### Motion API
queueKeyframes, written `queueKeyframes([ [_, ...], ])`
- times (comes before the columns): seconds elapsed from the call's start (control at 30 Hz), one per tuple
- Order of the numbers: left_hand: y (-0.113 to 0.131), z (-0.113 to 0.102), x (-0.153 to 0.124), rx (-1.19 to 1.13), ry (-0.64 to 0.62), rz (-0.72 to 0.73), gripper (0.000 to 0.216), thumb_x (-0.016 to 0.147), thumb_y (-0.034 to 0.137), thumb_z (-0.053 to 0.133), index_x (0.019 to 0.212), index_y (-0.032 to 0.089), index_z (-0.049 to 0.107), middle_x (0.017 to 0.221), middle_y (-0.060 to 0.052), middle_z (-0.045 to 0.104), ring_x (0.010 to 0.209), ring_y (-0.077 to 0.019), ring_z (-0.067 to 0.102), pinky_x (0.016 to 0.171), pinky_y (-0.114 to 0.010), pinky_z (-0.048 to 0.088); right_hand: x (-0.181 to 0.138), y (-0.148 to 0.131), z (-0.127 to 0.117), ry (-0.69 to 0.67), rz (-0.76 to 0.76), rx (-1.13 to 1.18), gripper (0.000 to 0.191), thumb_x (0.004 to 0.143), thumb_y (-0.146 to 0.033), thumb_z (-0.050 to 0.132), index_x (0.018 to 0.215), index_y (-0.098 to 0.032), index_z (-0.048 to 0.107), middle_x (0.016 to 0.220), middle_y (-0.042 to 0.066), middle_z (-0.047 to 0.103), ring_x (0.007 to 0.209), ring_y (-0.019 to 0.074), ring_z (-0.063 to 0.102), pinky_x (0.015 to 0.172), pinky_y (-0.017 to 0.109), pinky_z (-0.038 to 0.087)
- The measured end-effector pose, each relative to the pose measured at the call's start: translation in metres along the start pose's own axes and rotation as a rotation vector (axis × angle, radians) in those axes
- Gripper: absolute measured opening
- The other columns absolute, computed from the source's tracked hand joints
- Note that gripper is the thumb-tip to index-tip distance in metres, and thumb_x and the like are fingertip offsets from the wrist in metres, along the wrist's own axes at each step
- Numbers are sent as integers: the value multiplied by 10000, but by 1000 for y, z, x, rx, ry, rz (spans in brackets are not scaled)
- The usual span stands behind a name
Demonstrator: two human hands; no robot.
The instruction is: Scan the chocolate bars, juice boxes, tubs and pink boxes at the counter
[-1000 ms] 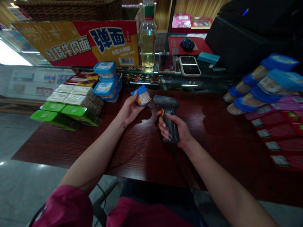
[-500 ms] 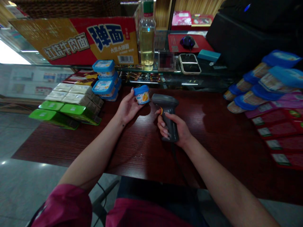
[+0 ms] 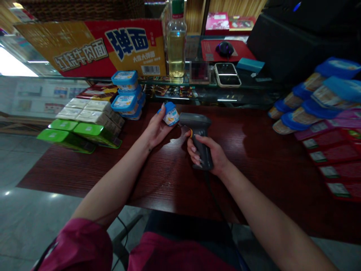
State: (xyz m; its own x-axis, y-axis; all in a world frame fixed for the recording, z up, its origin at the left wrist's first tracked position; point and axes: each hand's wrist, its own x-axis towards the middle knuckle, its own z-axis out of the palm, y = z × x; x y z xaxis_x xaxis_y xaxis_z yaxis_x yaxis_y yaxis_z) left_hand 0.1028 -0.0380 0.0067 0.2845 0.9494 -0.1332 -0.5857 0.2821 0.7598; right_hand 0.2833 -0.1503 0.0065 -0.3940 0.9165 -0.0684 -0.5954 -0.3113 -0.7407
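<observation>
A small blue-lidded tub [image 3: 171,114] with an orange picture on its label is held in my left hand [image 3: 156,128], tilted and raised over the dark wooden counter [image 3: 169,180]. My right hand [image 3: 207,151] is wrapped round the handle of a grey barcode scanner [image 3: 195,120], its head pointing left at the tub, close but apart from it. A cable hangs from the handle. Left of my left hand stand stacked blue-lidded tubs [image 3: 125,102], beside white packs [image 3: 93,112] and green-topped boxes [image 3: 88,129].
Blue-lidded jars [image 3: 299,116] and red boxes [image 3: 332,158] are stacked at the right. Behind the counter, a glass shelf holds a noodle carton [image 3: 96,49], a tall bottle [image 3: 176,45], a phone [image 3: 227,74] and a computer mouse [image 3: 224,49] on a red mat.
My left hand has tilted the tub, turning its label, and its lid now leans to the left. The scanner has stayed nearly in place. The whole view has shifted slightly.
</observation>
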Motion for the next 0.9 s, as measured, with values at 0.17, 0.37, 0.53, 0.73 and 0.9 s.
queueKeyframes([
  [0.17,7,-1,0,19,-44,-34,332,986,472,679,1161,195,733,1238,-90,789,1348,-292,663,1152,-421,548,0,0,0,7,6,-28,298,886,-411,712,1070,-201,606,669,-75,556,443,75,442,360,192,400],
  [0.37,-2,-2,-1,73,-95,-24,301,946,384,767,1171,185,742,1218,-95,797,1325,-283,681,1164,-415,535,0,-1,0,1,5,-47,310,887,-422,708,1079,-191,630,663,-73,540,444,74,433,359,197,393],
  [0.53,-8,-3,0,78,-19,61,253,897,330,828,1085,187,738,1159,-86,797,1294,-278,693,1142,-388,547,-1,0,5,45,8,-57,330,850,-427,750,1048,-186,641,647,-70,552,436,75,440,349,192,399],
  [0.73,-8,-7,6,26,72,138,324,882,352,842,1134,213,694,1199,-63,768,1264,-246,696,1094,-389,570,-3,3,14,126,22,-117,330,815,-417,794,987,-198,618,624,-71,539,408,82,439,322,197,384],
  [0.9,-9,-5,5,31,71,114,276,880,360,847,1051,193,709,1133,-66,776,1232,-240,704,1108,-381,560,-3,5,15,167,-12,-145,347,794,-430,819,957,-200,616,612,-73,540,397,80,441,319,194,382],
])
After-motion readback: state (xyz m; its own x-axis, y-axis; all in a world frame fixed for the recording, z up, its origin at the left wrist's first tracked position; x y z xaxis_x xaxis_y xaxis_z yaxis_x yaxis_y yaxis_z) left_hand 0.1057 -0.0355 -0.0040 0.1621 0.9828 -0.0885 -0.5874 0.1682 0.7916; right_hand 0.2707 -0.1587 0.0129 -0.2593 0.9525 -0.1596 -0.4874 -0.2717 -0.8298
